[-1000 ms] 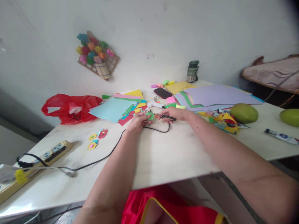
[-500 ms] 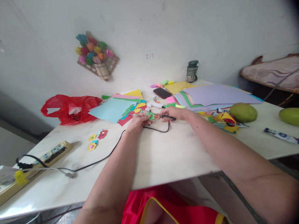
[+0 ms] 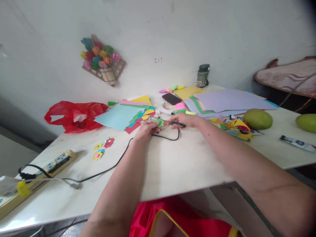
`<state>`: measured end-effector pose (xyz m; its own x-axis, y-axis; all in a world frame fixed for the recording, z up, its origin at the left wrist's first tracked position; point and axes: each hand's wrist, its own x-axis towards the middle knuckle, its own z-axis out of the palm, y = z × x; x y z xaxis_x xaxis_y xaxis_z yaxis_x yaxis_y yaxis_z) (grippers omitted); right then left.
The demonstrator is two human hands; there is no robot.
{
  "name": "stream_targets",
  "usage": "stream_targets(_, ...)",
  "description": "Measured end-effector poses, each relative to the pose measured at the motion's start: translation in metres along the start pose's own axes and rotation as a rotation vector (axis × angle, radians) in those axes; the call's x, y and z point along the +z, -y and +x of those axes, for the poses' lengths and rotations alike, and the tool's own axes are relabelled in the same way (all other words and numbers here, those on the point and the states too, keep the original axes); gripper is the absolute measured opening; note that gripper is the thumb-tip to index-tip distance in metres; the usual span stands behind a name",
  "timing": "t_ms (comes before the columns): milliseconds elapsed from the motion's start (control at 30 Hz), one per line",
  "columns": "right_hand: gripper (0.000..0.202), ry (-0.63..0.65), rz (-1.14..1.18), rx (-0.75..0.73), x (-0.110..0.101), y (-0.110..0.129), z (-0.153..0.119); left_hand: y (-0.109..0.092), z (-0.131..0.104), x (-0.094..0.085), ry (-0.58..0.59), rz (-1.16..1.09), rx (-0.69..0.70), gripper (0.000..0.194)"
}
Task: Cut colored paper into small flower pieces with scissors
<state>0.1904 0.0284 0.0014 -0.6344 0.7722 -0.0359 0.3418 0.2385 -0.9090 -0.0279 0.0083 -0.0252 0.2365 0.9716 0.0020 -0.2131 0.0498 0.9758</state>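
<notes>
Between the thumb and fingers of my left hand (image 3: 147, 128) is a small green paper piece (image 3: 160, 123). My right hand (image 3: 181, 121) grips black-handled scissors (image 3: 178, 124), whose blades point left across the green piece. Whether the blades are parted is too small to tell. Just beyond my hands lies a white glue gun (image 3: 164, 110). Its black cord (image 3: 116, 163) passes under my left wrist. Left of my left arm, small paper flowers (image 3: 98, 155) in yellow, red and blue lie on the table.
On the left are a red plastic bag (image 3: 74, 115) and a power strip (image 3: 56, 163). Coloured sheets (image 3: 118, 115) lie behind my hands, with a phone (image 3: 171, 98) and a bottle (image 3: 203, 75) further back. Paper scraps (image 3: 237, 128), mangoes (image 3: 257, 118) and a glue tube (image 3: 297, 143) are at right.
The green piece has turned slightly in my left fingers near the blades. Both hands stay almost in the same place; the whole view has shifted a little.
</notes>
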Motion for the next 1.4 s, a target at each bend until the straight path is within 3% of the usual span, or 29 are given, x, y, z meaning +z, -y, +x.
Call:
stream_targets(167,0.032,-0.028,0.012,-0.016,0.000,-0.005,0.003,0.000,0.000,0.001,-0.011,0.011,0.014,0.035)
stream_targets(600,0.038,-0.294,0.333,-0.041,0.010,0.002,0.004,-0.001,-0.001,0.006,-0.039,0.037,0.044,0.036)
stream_targets(967,0.040,-0.416,0.375,-0.084,0.030,0.013,0.009,-0.002,-0.001,0.010,-0.036,0.071,0.070,0.033)
stream_targets(1400,0.035,-0.491,0.283,-0.121,0.029,0.006,0.016,-0.002,-0.001,0.011,-0.068,0.078,0.009,0.036)
